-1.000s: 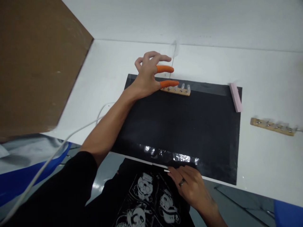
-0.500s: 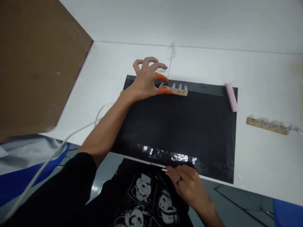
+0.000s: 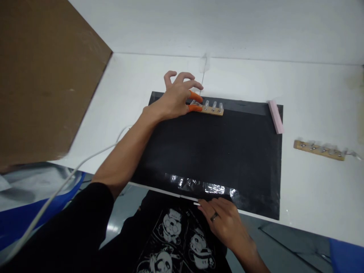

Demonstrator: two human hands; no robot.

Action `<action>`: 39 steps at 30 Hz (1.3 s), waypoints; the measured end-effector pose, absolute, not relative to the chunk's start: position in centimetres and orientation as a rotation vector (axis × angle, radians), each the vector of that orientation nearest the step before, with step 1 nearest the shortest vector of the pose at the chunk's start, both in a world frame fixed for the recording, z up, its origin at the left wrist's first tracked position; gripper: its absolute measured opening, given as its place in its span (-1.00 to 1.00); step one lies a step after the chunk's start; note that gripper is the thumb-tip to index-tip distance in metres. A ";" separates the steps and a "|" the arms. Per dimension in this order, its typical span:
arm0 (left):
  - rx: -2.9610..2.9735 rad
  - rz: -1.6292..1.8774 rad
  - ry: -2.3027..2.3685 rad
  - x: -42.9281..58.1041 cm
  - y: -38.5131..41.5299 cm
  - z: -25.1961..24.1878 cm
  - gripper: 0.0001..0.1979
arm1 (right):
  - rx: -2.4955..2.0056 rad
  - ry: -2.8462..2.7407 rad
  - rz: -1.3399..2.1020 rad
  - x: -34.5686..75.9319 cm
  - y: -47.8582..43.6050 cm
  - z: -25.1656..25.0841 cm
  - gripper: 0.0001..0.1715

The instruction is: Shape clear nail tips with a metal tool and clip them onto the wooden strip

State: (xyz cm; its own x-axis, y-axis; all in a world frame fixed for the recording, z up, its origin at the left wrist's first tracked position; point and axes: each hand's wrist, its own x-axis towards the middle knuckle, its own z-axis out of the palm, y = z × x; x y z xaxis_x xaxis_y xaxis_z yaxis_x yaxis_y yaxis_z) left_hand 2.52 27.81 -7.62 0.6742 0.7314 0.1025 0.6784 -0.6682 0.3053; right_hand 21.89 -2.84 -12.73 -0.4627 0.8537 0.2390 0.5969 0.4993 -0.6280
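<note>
My left hand (image 3: 176, 96) reaches across a black mat (image 3: 210, 151) to its far edge. Its thumb and forefinger wear orange finger cots and pinch the left end of a small wooden strip (image 3: 209, 109) that carries clear clips and metal studs. The other fingers are curled above the mat's edge. My right hand (image 3: 224, 222) rests at the near edge of the table, fingers together over a thin metal tool (image 3: 196, 203), next to a patch of shiny clear tape (image 3: 203, 186). A ring sits on one finger.
A second wooden strip with clips (image 3: 318, 150) lies on the white table (image 3: 313, 94) to the right of the mat. A pink block (image 3: 275, 116) sits on the mat's far right corner. A brown board (image 3: 42, 79) stands at left. A white cable (image 3: 62, 185) runs beside my left arm.
My left hand has come down from hovering with straight fingers and closed thumb and forefinger on the strip's left end. My right hand has stayed at the table edge.
</note>
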 end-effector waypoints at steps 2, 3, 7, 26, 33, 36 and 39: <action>2.646 0.317 1.134 2.6 27.8 -7.6 -0.91 | -1.183 -2.211 0.631 21.9 -2.8 -12.7 -0.84; 2.644 0.324 1.136 2.7 27.8 -7.5 -0.92 | -1.179 -2.211 0.630 21.9 -2.8 -12.6 -0.84; 2.636 0.338 1.130 2.9 27.8 -7.5 -0.91 | -1.178 -2.217 0.630 22.0 -2.7 -12.5 -0.85; 2.650 0.276 1.081 4.2 27.7 -7.0 -0.73 | -1.186 -2.263 0.631 22.1 -3.1 -12.9 -0.82; 2.648 0.301 1.084 4.7 28.4 -8.0 -0.79 | -1.197 -2.251 0.611 21.9 -3.2 -13.1 -0.82; 2.643 0.301 1.090 5.0 28.4 -8.0 -0.81 | -1.196 -2.250 0.615 21.9 -3.1 -13.1 -0.85; 2.650 0.315 1.093 5.1 28.3 -7.9 -0.83 | -1.196 -2.251 0.619 21.9 -3.0 -13.0 -0.87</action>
